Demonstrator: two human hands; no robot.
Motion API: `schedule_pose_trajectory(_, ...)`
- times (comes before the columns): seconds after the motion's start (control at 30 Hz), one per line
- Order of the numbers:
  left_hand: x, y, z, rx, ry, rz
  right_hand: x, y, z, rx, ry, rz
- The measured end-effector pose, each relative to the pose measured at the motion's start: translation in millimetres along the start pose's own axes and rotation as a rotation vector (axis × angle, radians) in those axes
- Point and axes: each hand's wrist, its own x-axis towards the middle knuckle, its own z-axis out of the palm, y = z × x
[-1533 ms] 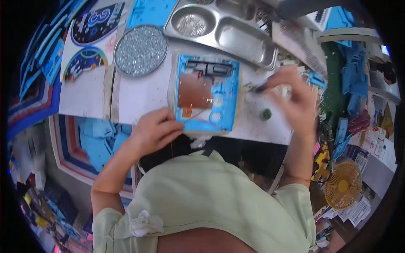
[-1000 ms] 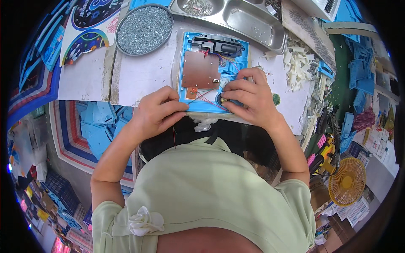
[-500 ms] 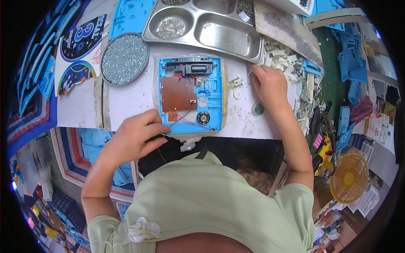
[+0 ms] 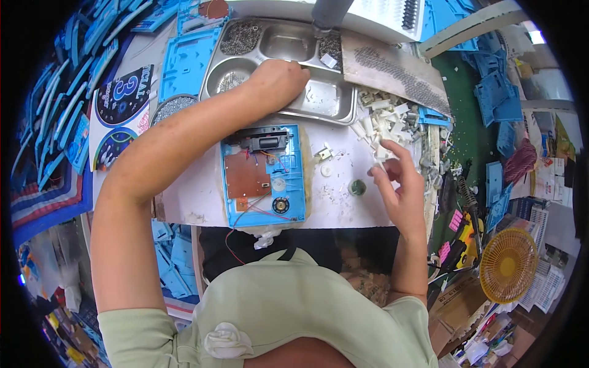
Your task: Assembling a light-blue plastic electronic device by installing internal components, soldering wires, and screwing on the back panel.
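Left hand: the left hand [image 4: 279, 84] is bending over the metal tray [image 4: 351, 112], between its round compartment and the large lower one; the fingers are curling under, the tips are hiding, and I cannot tell whether they are grasping anything.
Right hand: the right hand [image 4: 404, 191] is hovering over the table [image 4: 346, 214], near the white parts [image 4: 392, 122]; thumb and forefinger are standing apart, and I cannot tell whether a small piece is sitting between the fingers.
Casing: the blue casing [image 4: 296, 211] is lying on the table in front of the person, below the tray, with neither hand touching it.
Inside the casing: a brown board [image 4: 244, 176] is filling the left side, a black unit [image 4: 270, 143] is running along the top, and a round speaker [image 4: 280, 205] is sitting at lower right.
Wire: a red wire [image 4: 232, 236] is trailing from the casing over the table's front edge.
Right of the casing: a white disc [image 4: 326, 172] and a green pot [image 4: 356, 187] are resting on the table, the pot nearer the right hand.
Left forearm: it is crossing above the casing and partly covering the bowl [image 4: 175, 105].
Behind the white parts: a plank [image 4: 399, 69] is bearing many small dark pieces.
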Motion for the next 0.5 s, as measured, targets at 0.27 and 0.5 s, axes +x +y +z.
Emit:
schedule_pose_trajectory(0.27, -136.7, 62.0, -86.0, -1.084, 0.146, -0.306, -41.1, -10.4, 33.8, 0.439, 0.029, -0.106)
schedule_pose_trajectory(0.5, -217.7, 124.3, -49.4, -2.196, 0.216, -0.711, -35.8, -44.9, 87.7, 0.385, -0.065, -0.422)
